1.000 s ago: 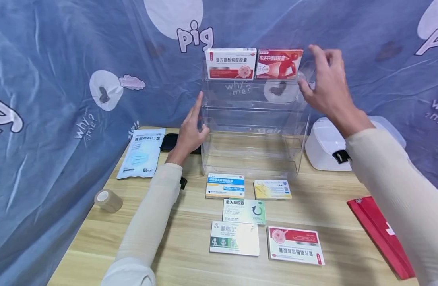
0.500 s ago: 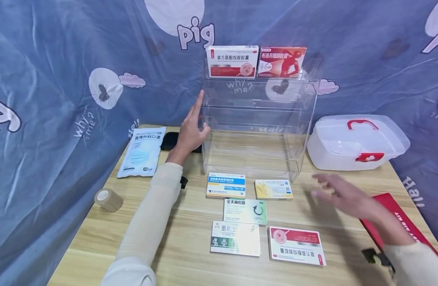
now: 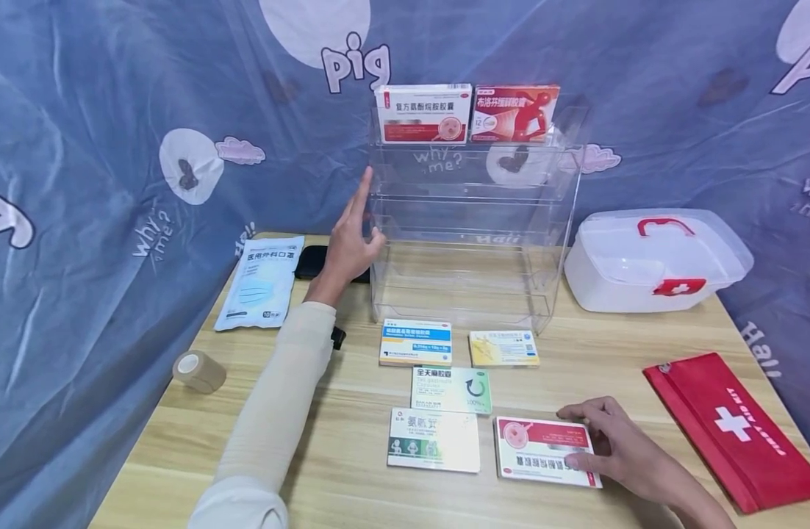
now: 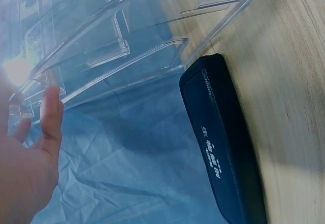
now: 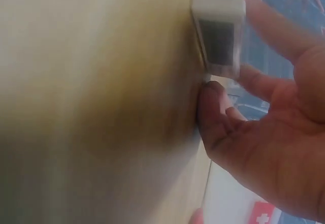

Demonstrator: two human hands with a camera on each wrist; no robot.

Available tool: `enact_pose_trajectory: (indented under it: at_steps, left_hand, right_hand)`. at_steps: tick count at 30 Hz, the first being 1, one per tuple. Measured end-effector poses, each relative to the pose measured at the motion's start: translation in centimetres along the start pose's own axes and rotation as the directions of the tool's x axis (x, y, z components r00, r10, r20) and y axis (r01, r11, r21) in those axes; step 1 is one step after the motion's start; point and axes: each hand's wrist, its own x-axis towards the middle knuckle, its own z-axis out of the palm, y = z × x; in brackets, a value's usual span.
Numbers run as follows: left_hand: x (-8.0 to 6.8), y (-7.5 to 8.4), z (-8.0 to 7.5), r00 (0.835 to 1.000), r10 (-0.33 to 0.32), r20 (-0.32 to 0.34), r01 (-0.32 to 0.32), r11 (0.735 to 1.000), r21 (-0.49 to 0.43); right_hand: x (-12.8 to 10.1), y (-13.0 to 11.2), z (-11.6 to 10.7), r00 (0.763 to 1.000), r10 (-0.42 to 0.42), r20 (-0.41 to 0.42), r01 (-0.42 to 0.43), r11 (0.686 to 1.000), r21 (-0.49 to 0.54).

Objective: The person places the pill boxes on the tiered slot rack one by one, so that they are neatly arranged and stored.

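Note:
On the table's near right lies a red-and-white medicine box [image 3: 537,450]. My right hand [image 3: 633,452] grips its right end, thumb on the printed face and fingers at the far edge. In the right wrist view the box's end [image 5: 219,36] shows close to my fingers. My left hand [image 3: 353,246] rests along the left side of a clear tiered rack [image 3: 471,294], fingers straight, and it holds nothing. On the rack's top tier stand a white-and-red medicine box [image 3: 423,114] and a red medicine box [image 3: 514,114], side by side.
Before the rack lie a blue-and-white box [image 3: 415,342], a yellow-and-white box [image 3: 504,348], a green-and-white box [image 3: 451,390] and a white box [image 3: 434,441]. Around them are a mask packet [image 3: 259,283], tan roll [image 3: 200,371], black case [image 4: 218,137], lidded tub [image 3: 656,257] and red pouch [image 3: 736,433].
My right hand has come down from beside the rack's top tier to the near red-and-white medicine box and taken hold of its right end. My left hand has stayed at the rack's side.

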Motion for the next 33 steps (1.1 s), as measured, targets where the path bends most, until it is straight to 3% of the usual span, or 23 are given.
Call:
enact_pose_trajectory:
  at_steps: [6, 13, 16, 19, 22, 26, 33]
  left_hand:
    - [0.1, -0.1, 0.0, 1.0, 0.007, -0.002, -0.007, 1.0, -0.006]
    - [0.1, 0.1, 0.2, 1.0, 0.0, 0.0, 0.0, 1.0, -0.006]
    - [0.1, 0.1, 0.2, 1.0, 0.001, -0.004, -0.001, 1.0, -0.002]
    - [0.1, 0.1, 0.2, 1.0, 0.001, -0.007, -0.001, 1.0, -0.004]
    - [0.0, 0.1, 0.2, 1.0, -0.005, -0.007, 0.005, 1.0, -0.004]
    - [0.0, 0.1, 0.3, 1.0, -0.008, -0.001, 0.008, 1.0, -0.002]
    - [-0.1, 0.0, 0.0, 1.0, -0.007, -0.009, 0.007, 1.0, 0.01]
  right_hand:
    - [-0.1, -0.4, 0.2, 0.999, 0.034, -0.034, -0.034, 0.999, -0.008]
    - [0.1, -1.1, -1.5, 0.989, 0.136, 0.049, -0.132, 0.988, -0.083]
    - [0.0, -1.3, -2.3, 0.996, 0.093, 0.01, -0.092, 0.993, -0.079]
    - [0.3, -1.6, -3.4, 0.993, -0.016, -0.115, 0.006, 0.996, -0.087]
    - [1.1, -2.3, -5.4, 0.956, -0.115, -0.271, 0.08, 0.987, -0.137]
    - [3.1, -4.4, -8.5, 0.88, -0.177, -0.441, 0.113, 0.979, -0.169]
    - [8.4, -9.1, -11.8, 0.754, -0.129, -0.644, 0.042, 0.988, -0.148]
